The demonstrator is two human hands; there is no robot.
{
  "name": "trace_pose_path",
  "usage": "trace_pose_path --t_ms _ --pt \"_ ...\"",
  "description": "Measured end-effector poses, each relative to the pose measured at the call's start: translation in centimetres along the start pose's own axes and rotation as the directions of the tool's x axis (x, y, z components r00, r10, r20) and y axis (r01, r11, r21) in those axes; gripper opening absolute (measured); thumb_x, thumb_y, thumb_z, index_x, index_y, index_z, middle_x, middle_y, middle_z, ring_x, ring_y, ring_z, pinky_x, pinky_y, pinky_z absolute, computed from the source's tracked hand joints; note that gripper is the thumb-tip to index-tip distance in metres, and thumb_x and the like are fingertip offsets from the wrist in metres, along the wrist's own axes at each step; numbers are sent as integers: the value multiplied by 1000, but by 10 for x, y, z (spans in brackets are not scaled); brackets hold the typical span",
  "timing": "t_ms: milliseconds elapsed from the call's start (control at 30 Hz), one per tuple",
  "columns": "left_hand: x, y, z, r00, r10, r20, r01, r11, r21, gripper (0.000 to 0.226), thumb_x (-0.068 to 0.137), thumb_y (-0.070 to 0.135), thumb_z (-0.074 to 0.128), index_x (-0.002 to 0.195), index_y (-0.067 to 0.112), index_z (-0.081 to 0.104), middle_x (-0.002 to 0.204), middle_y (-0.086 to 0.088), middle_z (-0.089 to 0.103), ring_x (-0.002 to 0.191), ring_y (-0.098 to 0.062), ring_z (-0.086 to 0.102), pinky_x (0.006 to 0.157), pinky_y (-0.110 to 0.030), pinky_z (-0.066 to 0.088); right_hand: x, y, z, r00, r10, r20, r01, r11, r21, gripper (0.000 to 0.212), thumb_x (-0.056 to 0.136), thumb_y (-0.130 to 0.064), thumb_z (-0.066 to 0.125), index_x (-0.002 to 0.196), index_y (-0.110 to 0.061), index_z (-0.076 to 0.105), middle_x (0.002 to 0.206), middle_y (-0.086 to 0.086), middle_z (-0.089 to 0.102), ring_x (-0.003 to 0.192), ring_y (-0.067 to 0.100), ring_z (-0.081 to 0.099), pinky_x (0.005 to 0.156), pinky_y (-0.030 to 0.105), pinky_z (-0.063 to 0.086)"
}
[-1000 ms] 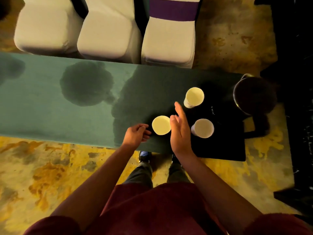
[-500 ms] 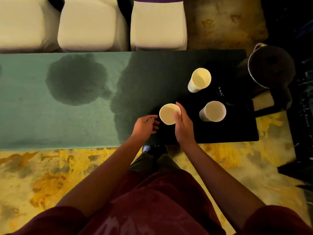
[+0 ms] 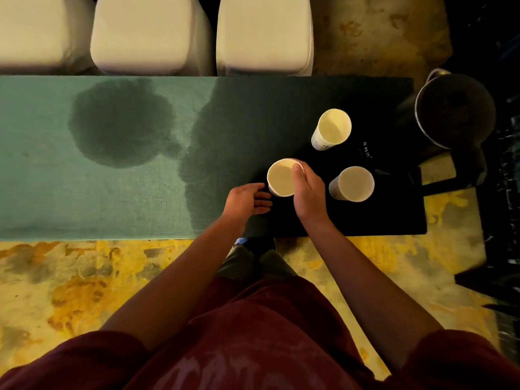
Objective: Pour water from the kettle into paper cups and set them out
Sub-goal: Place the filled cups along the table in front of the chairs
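1. Head view: we look down on a green table (image 3: 84,192) with a dark tray (image 3: 365,218) at its right end.
2. Our right hand (image 3: 308,192) wraps the near cup (image 3: 281,178), thumb on the rim, at the tray's left edge.
3. Our left hand (image 3: 244,201) rests just beside that cup, fingers loosely curled, holding nothing.
4. Two more cups stand on the tray: the far cup (image 3: 333,129) and the right cup (image 3: 353,183).
5. The kettle (image 3: 455,111) sits beyond the tray's right end, apart from the cups.
6. Dark wet patches (image 3: 121,122) spread across the tabletop; three white chairs (image 3: 152,35) line the far side.
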State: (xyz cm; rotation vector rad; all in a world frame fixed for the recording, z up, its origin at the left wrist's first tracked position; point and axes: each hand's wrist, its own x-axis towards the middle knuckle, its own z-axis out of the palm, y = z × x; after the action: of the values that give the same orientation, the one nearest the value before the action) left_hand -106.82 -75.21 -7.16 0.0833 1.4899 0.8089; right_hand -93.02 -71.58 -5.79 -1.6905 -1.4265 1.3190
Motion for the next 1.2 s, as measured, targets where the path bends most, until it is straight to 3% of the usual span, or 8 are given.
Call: trace_pose_path --t_ms 133,333,467,567,667,800,867,1200 --pt "-10 17 19 991 -85 106 116 939 -325 36 104 27 40 112 1 62 104 -18 66 98 -33 64 96 -46 51 -3 -21 -16 999 -34 16 32 992 122 44 103 -41 40 126 -18 68 121 -1 70 111 12 65 89 18 50" --pt "-31 34 59 984 -44 170 124 860 -495 24 104 6 38 100 5 61 74 -8 77 69 -21 76 59 -31 60 -12 -53 -36 998 -56 5 54 978 204 42 104 -38 42 133 -20 67 129 -2 71 118 8 64 89 7 46" --pt "-48 44 68 981 23 191 94 808 -582 23 103 15 44 103 5 65 83 -13 77 75 -26 76 65 -34 61 -22 -70 -42 997 -72 -16 74 967 245 37 105 -38 41 128 -28 68 119 -20 71 116 0 64 91 9 47" --pt "-57 55 72 979 51 196 83 782 -617 23 102 17 46 103 4 66 85 -15 76 74 -27 76 63 -34 61 -23 -86 -40 996 -88 -4 85 947 311 33 103 -42 42 121 -38 69 114 -27 72 115 1 65 90 12 48" --pt "-62 73 70 976 110 188 30 787 -616 25 104 6 39 103 5 64 81 -11 77 72 -23 76 60 -30 60 -10 -104 -32 982 -176 -62 187 911 369 37 102 -40 44 122 -26 72 120 -11 74 116 9 67 95 17 49" --pt "-57 90 65 968 127 218 56 735 -676 27 103 14 42 114 3 64 103 -19 73 98 -32 70 83 -40 59 6 -117 -14 977 -205 -58 210 880 425 38 104 -35 43 124 -20 72 124 -4 74 118 15 67 97 20 51" --pt "-51 107 56 968 118 223 75 711 -699 29 103 19 43 116 2 63 105 -20 72 97 -34 71 81 -40 60 20 -126 -3 972 -228 -58 231 877 422 38 105 -36 41 125 -23 71 126 -6 73 120 15 66 96 17 50" --pt "12 176 8 978 141 151 -21 796 -605 29 108 12 29 102 22 56 77 16 74 74 2 71 67 -14 54 86 -162 71 978 -197 -65 203 851 483 33 104 -19 45 113 -7 74 111 8 78 107 24 73 93 31 56"
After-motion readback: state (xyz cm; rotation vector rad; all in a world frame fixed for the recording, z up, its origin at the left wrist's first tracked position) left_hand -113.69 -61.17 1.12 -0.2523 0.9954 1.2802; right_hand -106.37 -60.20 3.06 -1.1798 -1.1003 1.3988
